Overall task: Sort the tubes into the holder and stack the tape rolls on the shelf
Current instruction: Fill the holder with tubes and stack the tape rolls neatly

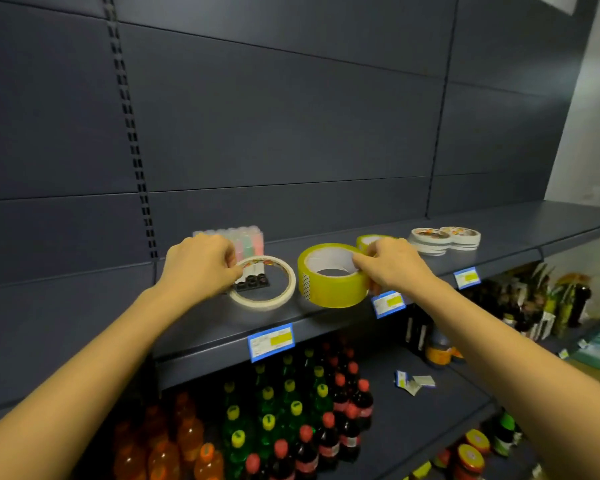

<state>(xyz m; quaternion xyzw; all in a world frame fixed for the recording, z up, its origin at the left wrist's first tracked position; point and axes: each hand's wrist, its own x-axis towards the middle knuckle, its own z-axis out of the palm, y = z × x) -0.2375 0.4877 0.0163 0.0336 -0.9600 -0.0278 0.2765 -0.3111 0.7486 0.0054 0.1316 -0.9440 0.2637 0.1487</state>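
On the dark shelf [222, 327] my left hand [198, 265] pinches the far-left edge of a thin white tape roll [274, 299], tilted up off the shelf. Through its ring shows a black tube holder [252, 283]. Behind my left hand stand several pastel tubes [248, 242] in a clear pack. My right hand [392, 265] grips the right rim of a wide yellow tape roll [329, 289], thumb outside and fingers inside the core. A smaller yellow roll [366, 241] lies just behind that hand. Two stacks of flat white rolls [445, 239] sit farther right.
Blue price tags [271, 341] hang on the shelf's front edge. Below it stand rows of orange, green and dark soda bottles [291, 420]. Loose paper tags [413, 382] lie on the lower shelf, with jars and bottles to the right. A dark back panel rises behind.
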